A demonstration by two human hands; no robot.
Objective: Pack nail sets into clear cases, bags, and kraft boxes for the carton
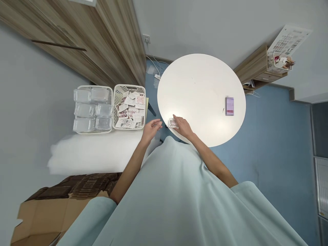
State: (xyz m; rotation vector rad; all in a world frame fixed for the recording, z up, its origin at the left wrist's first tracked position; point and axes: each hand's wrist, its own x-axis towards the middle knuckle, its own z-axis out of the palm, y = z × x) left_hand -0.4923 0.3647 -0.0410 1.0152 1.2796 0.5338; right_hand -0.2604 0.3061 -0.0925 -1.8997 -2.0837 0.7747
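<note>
— Fingers [177, 120] of the right hand [183, 127]: pinching, or just resting?

— They lie over the right end of a small white card [171, 123] set with rows of round pieces. Whether they pinch it I can't tell; the hand covers that end.

— Where is the card, exactly?

— On the round white worktop [201, 77], close to its rim, at about eight o'clock from the centre.

— And the left hand [150, 131]?

— Just off the rim, at nine o'clock from the card, its fingers loosely spread in the air.

— What's nearest to it, apart from the worktop?

— A cream plastic basket [117, 97], toward ten o'clock from that hand, heaped with similar cards. Right beside it, at nine o'clock, stands a second basket [110, 91] stacked with clear plastic boxes [84, 110].

— Below those?

— A bulky white roll [99, 152], at six o'clock from the baskets.

— Anything else on the worktop?

— One purple oblong [230, 106], blurred, at three o'clock from the centre, well apart from the card.
</note>
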